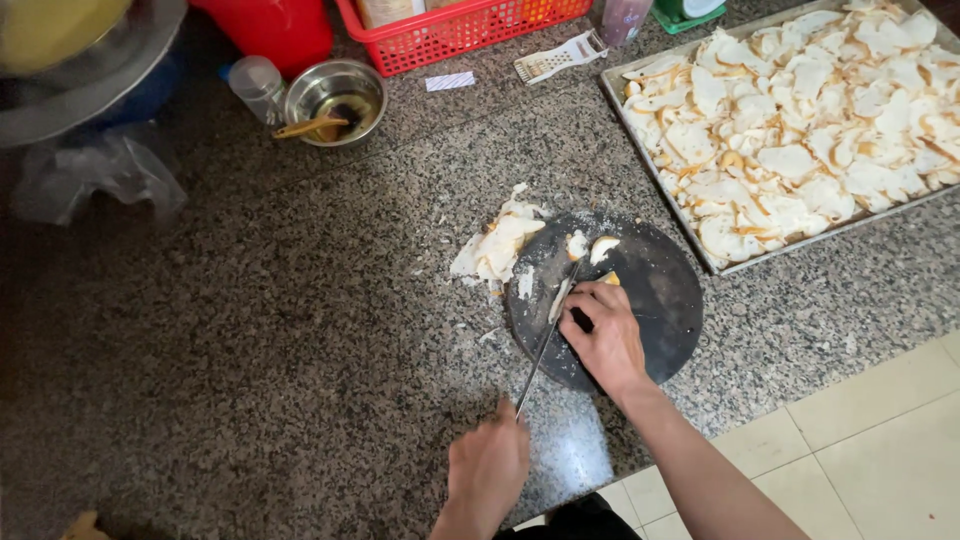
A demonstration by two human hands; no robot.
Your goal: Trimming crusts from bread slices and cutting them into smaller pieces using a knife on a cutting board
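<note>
A dark round cutting board (665, 290) lies on the speckled granite counter (300, 320). My right hand (605, 338) presses down on a small piece of bread (609, 279) on the board, fingers curled over it. My left hand (488, 468) grips the handle of a long thin knife (548, 335), whose blade runs up to the board beside my right fingers. Two more bread pieces (590, 246) sit at the board's far edge. A pile of pale bread slices (498, 248) rests on the counter just left of the board, with crumbs around it.
A metal tray (655, 155) full of bread slices fills the upper right. At the back stand a steel bowl (335, 92) with a spoon, a plastic bottle (256, 86), a red basket (455, 35) and a white grater (558, 57). The counter edge meets tiled floor (880, 430) at lower right.
</note>
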